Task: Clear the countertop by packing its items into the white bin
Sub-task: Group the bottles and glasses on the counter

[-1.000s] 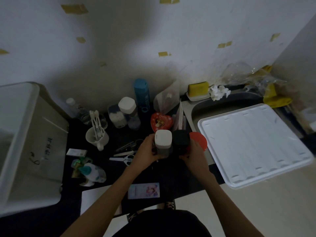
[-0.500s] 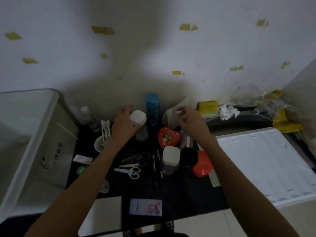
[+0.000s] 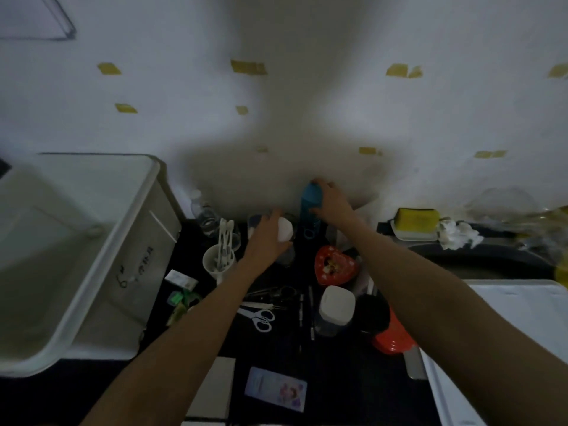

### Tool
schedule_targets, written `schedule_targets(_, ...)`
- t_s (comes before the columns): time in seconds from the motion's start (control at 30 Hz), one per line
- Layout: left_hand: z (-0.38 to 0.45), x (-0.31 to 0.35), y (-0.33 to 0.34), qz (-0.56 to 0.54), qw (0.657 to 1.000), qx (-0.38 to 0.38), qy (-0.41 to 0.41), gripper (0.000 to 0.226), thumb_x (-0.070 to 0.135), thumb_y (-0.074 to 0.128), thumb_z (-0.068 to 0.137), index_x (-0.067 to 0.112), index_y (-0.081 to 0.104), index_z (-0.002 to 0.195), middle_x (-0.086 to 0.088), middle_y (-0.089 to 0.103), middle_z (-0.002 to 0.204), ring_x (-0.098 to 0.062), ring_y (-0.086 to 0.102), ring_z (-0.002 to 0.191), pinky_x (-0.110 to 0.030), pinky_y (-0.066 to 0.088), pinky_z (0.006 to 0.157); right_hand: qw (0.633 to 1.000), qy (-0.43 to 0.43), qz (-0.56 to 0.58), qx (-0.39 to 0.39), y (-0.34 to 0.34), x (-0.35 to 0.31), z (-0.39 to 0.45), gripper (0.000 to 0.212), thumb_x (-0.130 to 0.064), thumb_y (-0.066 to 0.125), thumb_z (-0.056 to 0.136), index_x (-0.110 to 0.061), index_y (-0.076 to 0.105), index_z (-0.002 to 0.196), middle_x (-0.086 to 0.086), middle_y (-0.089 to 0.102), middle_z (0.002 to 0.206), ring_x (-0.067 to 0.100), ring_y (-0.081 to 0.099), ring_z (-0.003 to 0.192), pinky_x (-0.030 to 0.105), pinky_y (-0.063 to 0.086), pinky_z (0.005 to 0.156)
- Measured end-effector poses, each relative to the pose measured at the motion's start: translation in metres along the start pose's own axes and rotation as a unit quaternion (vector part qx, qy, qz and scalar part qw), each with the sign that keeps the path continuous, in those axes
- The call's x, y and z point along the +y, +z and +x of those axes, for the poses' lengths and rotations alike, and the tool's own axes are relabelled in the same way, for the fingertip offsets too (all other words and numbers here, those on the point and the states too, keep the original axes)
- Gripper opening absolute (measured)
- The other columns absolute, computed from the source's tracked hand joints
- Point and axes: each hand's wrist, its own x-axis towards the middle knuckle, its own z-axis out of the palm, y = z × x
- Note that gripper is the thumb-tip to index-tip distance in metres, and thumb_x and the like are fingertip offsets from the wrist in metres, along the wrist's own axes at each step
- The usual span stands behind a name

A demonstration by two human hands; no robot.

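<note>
My left hand [image 3: 266, 241] grips the white-capped jar [image 3: 284, 230] and my right hand [image 3: 330, 199] wraps the blue bottle [image 3: 310, 204] at the countertop's [image 3: 338, 379] back, the white bin [image 3: 101, 265] left of both

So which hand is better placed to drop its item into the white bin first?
Left, probably. The left hand grips the white-capped jar on the side nearer the white bin. The right hand holds the blue bottle farther away, and would have to cross the left arm.
</note>
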Motion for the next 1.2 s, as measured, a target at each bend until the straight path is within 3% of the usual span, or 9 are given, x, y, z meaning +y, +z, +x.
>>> schedule_targets(0.13, -0.006, 0.001, -0.015, 0.021, 1.000, 0.007, 0.010, 0.067, 0.032, 0.076, 0.080, 0.014, 0.042, 0.135, -0.014, 0.049, 0.134, -0.033, 0.047, 0.123, -0.044, 0.047, 0.091, 0.998, -0.027, 0.038, 0.049, -0.011, -0.009, -0.014, 0.065, -0.018, 0.076, 0.080, -0.022, 0.043, 0.136, 0.012, 0.044, 0.130, 0.036, 0.054, 0.112, 0.046, 0.052, 0.092)
schedule_targets(0.3, -0.025, 0.027, -0.069, -0.039, 0.996, 0.061, 0.046, 0.064, 0.041, 0.079, 0.070, 0.032, 0.046, 0.124, -0.002, 0.059, 0.122, -0.024, 0.058, 0.109, -0.040, 0.052, 0.084, 0.977, -0.088, 0.117, 0.157, -0.065, -0.030, -0.053, 0.066, -0.028, 0.082, 0.074, -0.019, 0.052, 0.133, 0.008, 0.051, 0.119, 0.021, 0.056, 0.104, 0.019, 0.046, 0.079)
schedule_targets(0.4, -0.053, 0.050, -0.106, -0.088, 0.989, 0.064, 0.104, 0.070, 0.040, 0.083, 0.067, 0.028, 0.044, 0.124, 0.003, 0.057, 0.120, -0.018, 0.057, 0.104, -0.036, 0.052, 0.080, 0.963, -0.107, 0.141, 0.205, -0.099, -0.041, -0.097, 0.068, -0.030, 0.083, 0.074, -0.023, 0.051, 0.134, 0.001, 0.054, 0.121, 0.011, 0.058, 0.102, 0.020, 0.053, 0.083)
schedule_targets(0.6, -0.106, 0.067, -0.158, -0.115, 0.976, 0.028, 0.183, 0.064, 0.037, 0.085, 0.067, 0.029, 0.046, 0.117, 0.022, 0.054, 0.109, 0.010, 0.054, 0.098, -0.017, 0.051, 0.065, 0.941, -0.059, 0.214, 0.257, -0.138, -0.074, -0.204, 0.076, -0.028, 0.082, 0.076, -0.027, 0.043, 0.140, -0.005, 0.057, 0.116, 0.001, 0.060, 0.100, 0.013, 0.055, 0.074)
schedule_targets(0.67, -0.121, 0.070, -0.164, -0.114, 0.972, 0.009, 0.204, 0.064, 0.043, 0.085, 0.066, 0.029, 0.048, 0.116, 0.025, 0.053, 0.109, 0.014, 0.051, 0.100, -0.013, 0.051, 0.067, 0.939, -0.040, 0.208, 0.272, -0.140, -0.081, -0.238, 0.075, -0.029, 0.083, 0.076, -0.029, 0.043, 0.140, -0.007, 0.057, 0.114, 0.000, 0.059, 0.101, 0.012, 0.053, 0.076)
schedule_targets(0.77, -0.143, 0.074, -0.161, -0.096, 0.964, -0.052, 0.241, 0.067, 0.054, 0.081, 0.063, 0.033, 0.049, 0.118, 0.024, 0.054, 0.112, 0.008, 0.053, 0.105, -0.010, 0.049, 0.073, 0.940, -0.006, 0.208, 0.271, -0.134, -0.088, -0.282, 0.075, -0.031, 0.083, 0.075, -0.034, 0.043, 0.139, -0.013, 0.057, 0.113, 0.003, 0.061, 0.102, 0.022, 0.056, 0.080)
schedule_targets(0.93, -0.178, 0.075, -0.126, -0.080, 0.958, -0.119, 0.249, 0.066, 0.047, 0.082, 0.064, 0.042, 0.044, 0.117, 0.027, 0.052, 0.112, 0.003, 0.058, 0.094, -0.011, 0.050, 0.071, 0.946, 0.051, 0.180, 0.263, -0.104, -0.086, -0.339, 0.079, -0.034, 0.080, 0.072, -0.033, 0.041, 0.141, -0.018, 0.056, 0.119, -0.006, 0.057, 0.106, 0.012, 0.052, 0.082)
schedule_targets(1.1, -0.181, 0.063, -0.065, -0.043, 0.956, -0.180, 0.228, 0.066, 0.044, 0.084, 0.062, 0.041, 0.040, 0.110, 0.016, 0.057, 0.111, -0.007, 0.058, 0.099, -0.024, 0.050, 0.073, 0.943, 0.138, 0.175, 0.246, -0.045, -0.065, -0.367, 0.080, -0.036, 0.082, 0.071, -0.034, 0.040, 0.139, -0.012, 0.054, 0.125, 0.000, 0.055, 0.111, 0.025, 0.056, 0.085)
schedule_targets(1.2, -0.181, 0.056, -0.032, -0.051, 0.954, -0.189, 0.226, 0.069, 0.040, 0.084, 0.063, 0.037, 0.043, 0.118, 0.015, 0.050, 0.120, -0.010, 0.053, 0.111, -0.033, 0.052, 0.086, 0.943, 0.176, 0.160, 0.235, -0.011, -0.050, -0.372, 0.075, -0.034, 0.083, 0.071, -0.036, 0.041, 0.134, -0.013, 0.050, 0.119, 0.001, 0.053, 0.109, 0.027, 0.056, 0.087)
